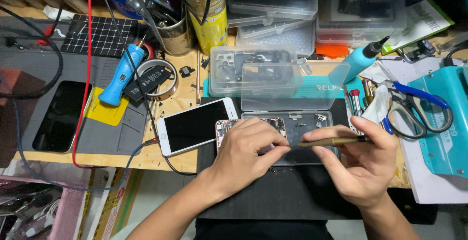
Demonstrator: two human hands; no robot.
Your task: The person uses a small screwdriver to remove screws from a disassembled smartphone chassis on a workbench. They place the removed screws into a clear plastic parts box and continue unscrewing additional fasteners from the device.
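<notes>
At lower centre of the frame, an opened phone body is being worked on with a slim brass-coloured screwdriver.

Its white-framed screen is already lying detached just to the left, and small parts are already being kept in the clear tray beside it, so disassembly is judged to be well under way (how many screws are being left in place cannot be told, the hand covering most of the body). The left hand is being pressed down on the phone body, fingers curled, with nothing visibly gripped. The right hand is being closed around the screwdriver, its tip being aimed at the left fingertips. Counted: two hands, one screwdriver in use, one opened body, one detached screen, one dark phone at far left, two blue-handled tools, one pair of scissors.
</notes>
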